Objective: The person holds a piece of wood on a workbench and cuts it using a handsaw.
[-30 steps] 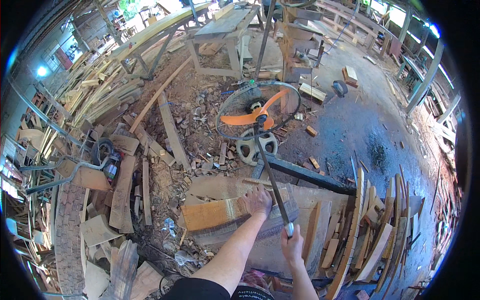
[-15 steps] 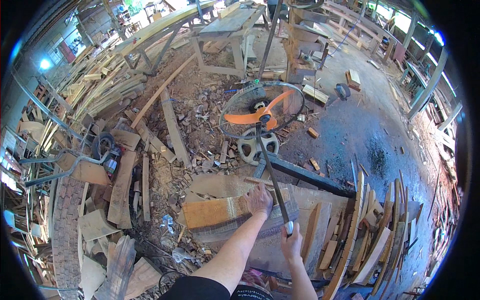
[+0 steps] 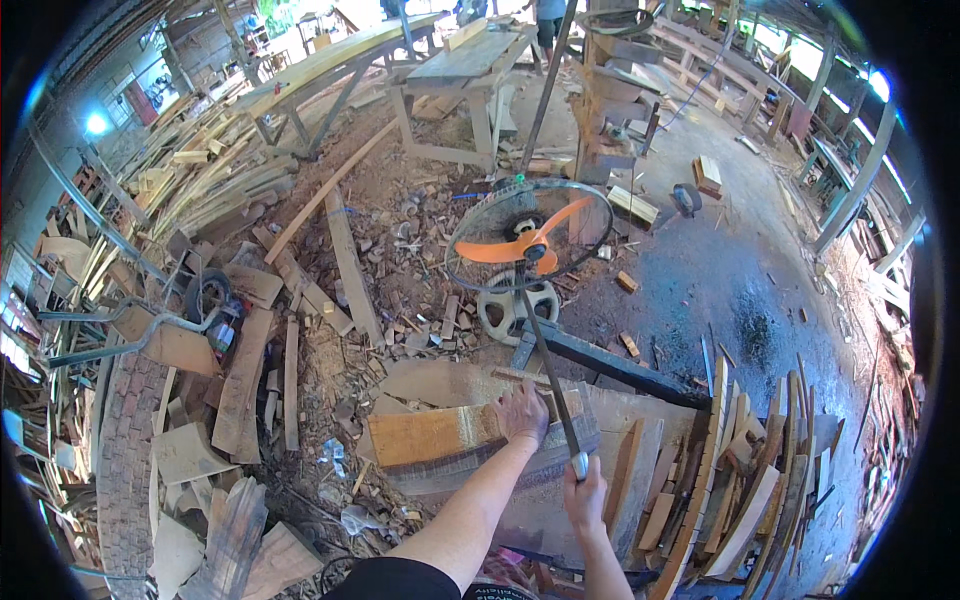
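A thick, slightly curved wood block [image 3: 430,433] lies crosswise before me, orange-brown on its upper face and grey along its near side. My left hand [image 3: 522,412] bears down on its right part, with the fingertips bent toward the far edge. In my right hand [image 3: 585,488], closed just beyond the block's near right side, is the handle of a long, narrow, dark-bladed tool [image 3: 552,375] with a shiny metal collar. The blade slants up and away across the block's right end, its tip toward the fan; its exact kind I cannot make out.
An orange-bladed caged fan [image 3: 528,245] stands just beyond, near a dark beam [image 3: 615,358]. Curved wood pieces [image 3: 745,470] are stacked at right. A wheelbarrow [image 3: 165,335] sits left, workbenches [image 3: 470,55] stand behind, and scraps litter the ground. A person [image 3: 549,25] is far back.
The view has tilted up slightly, bringing the distant person's legs into sight. Both hands keep their holds, and the blade lies across the block's right end much as before.
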A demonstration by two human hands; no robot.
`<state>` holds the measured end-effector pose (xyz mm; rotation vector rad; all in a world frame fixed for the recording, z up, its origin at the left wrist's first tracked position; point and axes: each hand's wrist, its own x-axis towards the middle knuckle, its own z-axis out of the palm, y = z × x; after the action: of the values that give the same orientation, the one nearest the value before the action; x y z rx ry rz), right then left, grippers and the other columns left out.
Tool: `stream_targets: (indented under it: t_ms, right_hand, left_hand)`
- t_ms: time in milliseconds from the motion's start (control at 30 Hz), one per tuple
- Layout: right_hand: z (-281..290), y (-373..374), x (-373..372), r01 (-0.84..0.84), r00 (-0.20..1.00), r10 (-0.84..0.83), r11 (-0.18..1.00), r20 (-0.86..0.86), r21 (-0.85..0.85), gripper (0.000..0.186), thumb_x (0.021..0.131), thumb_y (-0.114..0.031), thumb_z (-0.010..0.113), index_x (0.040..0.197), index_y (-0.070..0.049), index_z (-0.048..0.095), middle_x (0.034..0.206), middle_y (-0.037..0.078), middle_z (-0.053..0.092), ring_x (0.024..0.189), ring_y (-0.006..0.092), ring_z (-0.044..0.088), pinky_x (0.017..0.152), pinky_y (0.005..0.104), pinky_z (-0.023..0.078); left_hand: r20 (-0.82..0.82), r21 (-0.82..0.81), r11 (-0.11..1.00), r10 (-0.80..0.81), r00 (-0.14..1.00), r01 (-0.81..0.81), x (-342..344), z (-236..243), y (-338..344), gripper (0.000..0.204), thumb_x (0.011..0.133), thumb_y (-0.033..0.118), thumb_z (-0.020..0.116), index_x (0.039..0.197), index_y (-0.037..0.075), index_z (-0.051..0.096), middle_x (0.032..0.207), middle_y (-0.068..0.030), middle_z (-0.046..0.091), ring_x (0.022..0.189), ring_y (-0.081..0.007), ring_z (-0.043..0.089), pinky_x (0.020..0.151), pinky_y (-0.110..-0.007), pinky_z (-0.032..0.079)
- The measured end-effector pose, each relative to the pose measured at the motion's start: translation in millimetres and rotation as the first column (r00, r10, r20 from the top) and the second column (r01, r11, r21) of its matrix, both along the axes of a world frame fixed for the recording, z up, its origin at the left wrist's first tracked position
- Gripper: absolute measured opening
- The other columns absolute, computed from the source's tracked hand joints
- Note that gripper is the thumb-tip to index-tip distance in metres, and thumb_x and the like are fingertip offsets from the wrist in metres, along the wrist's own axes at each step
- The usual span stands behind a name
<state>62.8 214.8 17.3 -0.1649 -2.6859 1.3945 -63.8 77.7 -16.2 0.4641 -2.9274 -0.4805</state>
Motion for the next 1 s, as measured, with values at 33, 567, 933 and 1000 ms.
stream_targets:
  t_ms: [33,567,933,1000]
  right_hand:
    - [1.3,-4.4,-12.3,0.004,1.0,-0.005,1.0,-0.009,-0.004,0.022,0.089,-0.018,0.063,0.091,-0.004,0.047,0.071,0.023,0.059,0.066,0.0458,0.059,0.056,0.0487,0.044]
    - [43.7,54.5,172.3,0.318,0.947,-0.321,0.91,0.036,-0.264,0.009,0.083,-0.004,0.065,0.088,-0.005,0.057,0.069,0.002,0.05,0.062,0.0129,0.047,0.057,0.0287,0.043]
    - [37.8,70.5,227.2,0.32,0.941,-0.336,0.921,-0.04,-0.221,0.011,0.084,-0.007,0.068,0.091,-0.005,0.059,0.07,0.002,0.054,0.065,0.0114,0.049,0.059,0.0286,0.044]
    - [45.7,66.2,223.4,0.273,0.957,-0.286,0.942,-0.044,-0.195,0.014,0.087,-0.012,0.068,0.093,-0.004,0.059,0.071,0.003,0.054,0.067,0.0114,0.048,0.06,0.0279,0.044]
  left_hand:
    - [0.009,0.008,1.0,0.003,1.0,-0.003,-0.2,-4.6,-1.7,0.022,0.085,0.024,0.052,0.102,0.012,0.057,0.095,-0.009,0.066,0.096,-0.0282,0.059,0.088,-0.05,0.035]
    - [-0.027,0.044,0.979,-0.2,0.979,0.201,16.8,11.5,-13.3,0.044,0.089,0.048,0.048,0.12,0.018,0.059,0.119,-0.0124,0.057,0.11,-0.0303,0.051,0.098,-0.053,0.028]
    - [0.04,-0.029,0.931,-0.362,0.931,0.363,52.6,-2.6,-7.9,0.055,0.091,0.055,0.042,0.136,0.024,0.047,0.139,-0.0136,0.042,0.127,-0.0312,0.036,0.104,-0.051,0.024]
    - [-0.013,-0.015,0.938,-0.348,0.938,0.347,51.6,-13.8,-22.8,0.055,0.091,0.054,0.043,0.138,0.024,0.046,0.14,-0.014,0.041,0.128,-0.0316,0.036,0.104,-0.051,0.024]
